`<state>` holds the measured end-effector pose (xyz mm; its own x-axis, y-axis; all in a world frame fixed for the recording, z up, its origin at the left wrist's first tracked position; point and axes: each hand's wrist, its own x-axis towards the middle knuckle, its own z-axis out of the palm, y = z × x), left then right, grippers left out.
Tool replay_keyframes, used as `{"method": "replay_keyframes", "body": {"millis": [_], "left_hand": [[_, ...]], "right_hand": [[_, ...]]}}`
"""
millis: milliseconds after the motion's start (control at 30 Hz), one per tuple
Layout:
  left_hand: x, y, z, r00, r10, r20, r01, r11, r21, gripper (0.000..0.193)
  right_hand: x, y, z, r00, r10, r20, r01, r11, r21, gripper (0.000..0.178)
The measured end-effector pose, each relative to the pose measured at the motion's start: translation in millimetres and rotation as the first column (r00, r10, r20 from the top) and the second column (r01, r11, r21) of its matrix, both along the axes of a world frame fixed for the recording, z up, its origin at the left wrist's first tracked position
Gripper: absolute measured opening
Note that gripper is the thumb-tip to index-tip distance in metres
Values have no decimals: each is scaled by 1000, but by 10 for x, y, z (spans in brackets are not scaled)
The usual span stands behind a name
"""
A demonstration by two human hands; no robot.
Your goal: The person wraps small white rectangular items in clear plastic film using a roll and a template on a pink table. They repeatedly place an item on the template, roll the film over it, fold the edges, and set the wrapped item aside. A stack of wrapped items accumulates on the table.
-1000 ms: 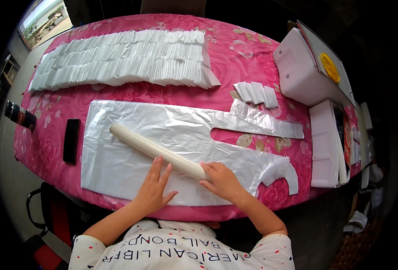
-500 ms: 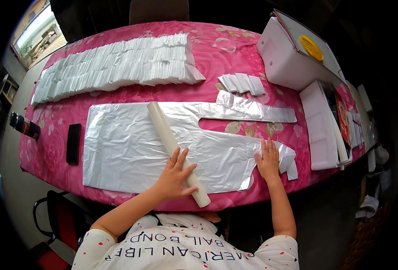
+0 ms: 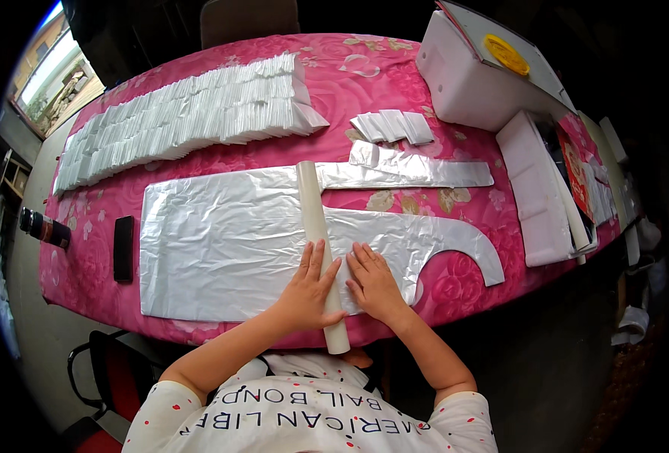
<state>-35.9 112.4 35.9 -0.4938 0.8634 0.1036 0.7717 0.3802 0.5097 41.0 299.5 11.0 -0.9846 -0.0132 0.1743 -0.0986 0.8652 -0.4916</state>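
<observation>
And here I am, both hands down on the work: my left hand (image 3: pixel 309 287) lies spread across the off-white tube (image 3: pixel 312 200), fingers apart and draped over it rather than closed round it, while my right hand (image 3: pixel 372 283) sits flat and unclenched, just right of the tube, on the vest-style plastic bag (image 3: pixel 221 241). Now the danger! With nothing gripping, uneven pressure from that left palm could swing the tube askew, dragging the thin plastic with it and pressing creases in. The tube's near end reaches the table edge by my body, so a careless nudge might tip it off. Press too hard with the right and I could pucker the film or pull the near handle out of line. And the bag itself: silvery white, shiny, finely wrinkled all over its broad body, laid out along the near side of the pink floral tablecloth (image 3: pixel 459 275). The tube crosses it right where the handles begin; the far handle runs out fairly straight, a crumpled fold at its upper edge, and the near one hooks round toward me. One layer or several? I can't tell.
</observation>
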Motion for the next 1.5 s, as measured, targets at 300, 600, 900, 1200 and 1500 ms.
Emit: {"method": "replay_keyframes", "body": {"millis": [300, 600, 900, 1200, 1500], "left_hand": [[86, -74, 39, 1000, -6, -6, 6, 999, -38, 90], [91, -37, 52, 1000, -12, -18, 11, 999, -33, 88], [76, -52, 32, 1000, -22, -18, 21, 1000, -11, 89], [67, -61, 0, 1000, -21, 5, 21, 1000, -7, 90], [75, -32, 16, 1000, -26, -11, 25, 1000, -5, 89]], "right_hand": [[256, 1179, -72, 908, -418, -37, 415, 882, 221, 50], [772, 1934, -230, 698, -663, -273, 716, 651, 252, 26], [621, 1557, 272, 737, -632, -239, 675, 676, 295, 16], [780, 1784, -286, 654, -723, -223, 748, 574, 334, 36], [772, 1682, 94, 677, -679, -286, 736, 610, 295, 6]]}}
